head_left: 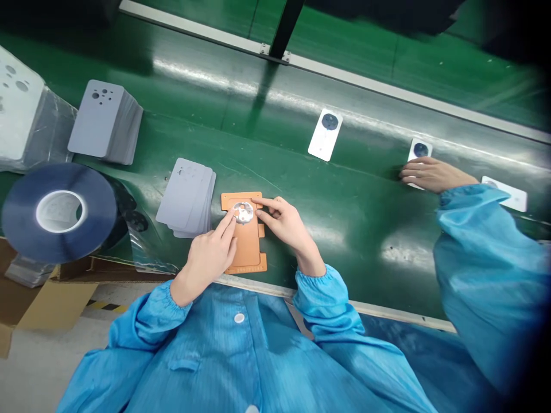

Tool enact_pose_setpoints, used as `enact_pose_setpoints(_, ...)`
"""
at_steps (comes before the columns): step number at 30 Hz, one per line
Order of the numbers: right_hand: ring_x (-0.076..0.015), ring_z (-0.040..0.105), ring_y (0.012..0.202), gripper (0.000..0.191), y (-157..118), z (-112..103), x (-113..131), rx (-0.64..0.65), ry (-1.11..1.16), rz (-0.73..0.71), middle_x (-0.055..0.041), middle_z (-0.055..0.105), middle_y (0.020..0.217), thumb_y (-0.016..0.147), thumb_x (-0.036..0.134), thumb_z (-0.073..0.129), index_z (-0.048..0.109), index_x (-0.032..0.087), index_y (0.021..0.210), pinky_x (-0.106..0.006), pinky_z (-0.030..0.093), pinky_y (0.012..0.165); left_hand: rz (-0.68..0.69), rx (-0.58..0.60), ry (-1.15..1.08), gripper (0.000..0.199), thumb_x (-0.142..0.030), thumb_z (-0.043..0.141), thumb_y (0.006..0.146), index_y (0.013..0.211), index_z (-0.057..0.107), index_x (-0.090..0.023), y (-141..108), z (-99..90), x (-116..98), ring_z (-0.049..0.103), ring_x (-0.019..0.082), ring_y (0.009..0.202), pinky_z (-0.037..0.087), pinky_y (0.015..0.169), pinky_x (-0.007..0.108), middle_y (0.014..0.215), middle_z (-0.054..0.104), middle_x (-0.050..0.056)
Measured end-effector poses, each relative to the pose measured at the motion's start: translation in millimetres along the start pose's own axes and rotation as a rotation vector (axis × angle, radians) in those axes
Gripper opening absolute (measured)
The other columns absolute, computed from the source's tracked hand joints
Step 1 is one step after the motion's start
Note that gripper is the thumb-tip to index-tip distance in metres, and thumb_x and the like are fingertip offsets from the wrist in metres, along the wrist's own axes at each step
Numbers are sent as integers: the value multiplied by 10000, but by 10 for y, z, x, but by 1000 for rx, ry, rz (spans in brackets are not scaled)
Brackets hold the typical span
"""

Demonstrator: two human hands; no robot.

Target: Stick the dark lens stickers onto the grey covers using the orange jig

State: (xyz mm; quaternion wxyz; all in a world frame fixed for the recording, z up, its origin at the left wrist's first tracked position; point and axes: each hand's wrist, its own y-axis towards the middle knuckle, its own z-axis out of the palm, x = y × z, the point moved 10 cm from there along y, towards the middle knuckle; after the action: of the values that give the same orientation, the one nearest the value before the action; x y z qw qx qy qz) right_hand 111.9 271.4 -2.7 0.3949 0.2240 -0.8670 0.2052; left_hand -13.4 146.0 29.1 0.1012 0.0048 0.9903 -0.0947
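An orange fixture plate (244, 249) with a shallow recess lies on the green bench in front of me. Near its top sits a round, shiny silver piece with holes (244, 213). My left hand (212, 252) rests over the plate's left side, with extended fingertips touching the silver piece's left edge. From the right comes my right hand (284, 225); its index finger reaches to the plate's upper right and its thumb sits apart, near the silver piece's right edge. The other right fingers are curled. Neither hand visibly grips anything.
Grey phone-back-shaped sheets (183, 195) lie fanned at left, before a taller stack (97, 117). A large blue film roll (21, 212) stands beside a cardboard box (55, 304). White panels with dark discs (326, 137) lie to the right, where another person's hand (439, 174) touches one.
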Motion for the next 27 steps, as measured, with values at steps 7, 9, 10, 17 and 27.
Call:
enact_pose_setpoints(7,-182,573,808,354,-47,-31,294,-109,-113,-163,-48,573,925,1022,266,541,761,272,1300,-320,492,773,-34,38,57,557,-315,367,1056,1577,453,-139,36,-16,-31,760,215,822,586,637,346,1696,357,145)
enact_pose_setpoints(9,-187,590,835,339,-42,34,386,-83,-215,-175,-63,588,963,1046,307,530,768,282,1287,-305,488,760,-24,31,70,562,-317,359,1055,1580,451,-140,36,-26,-39,758,217,805,591,634,356,1701,345,143)
enact_pose_setpoints(10,-187,592,828,336,-35,62,407,-68,-270,-169,-67,589,972,1054,321,528,771,287,1284,-299,482,744,-20,23,74,564,-320,361,1053,1580,453,-141,30,-27,-39,756,218,795,593,632,360,1701,342,145)
enact_pose_setpoints(17,-178,576,762,340,-3,66,354,-69,-366,-132,-58,574,948,1072,327,514,763,328,1304,-287,441,676,-10,-69,83,589,-329,350,1058,1611,398,-134,-85,9,-46,751,220,760,577,608,350,1684,362,180)
enact_pose_setpoints(27,-148,543,705,252,249,3,180,-33,-53,-50,-5,590,778,923,319,679,844,253,1102,-285,400,671,-69,-98,21,584,-334,396,1044,1586,436,-122,-82,-7,-23,762,227,798,587,625,354,1671,395,169)
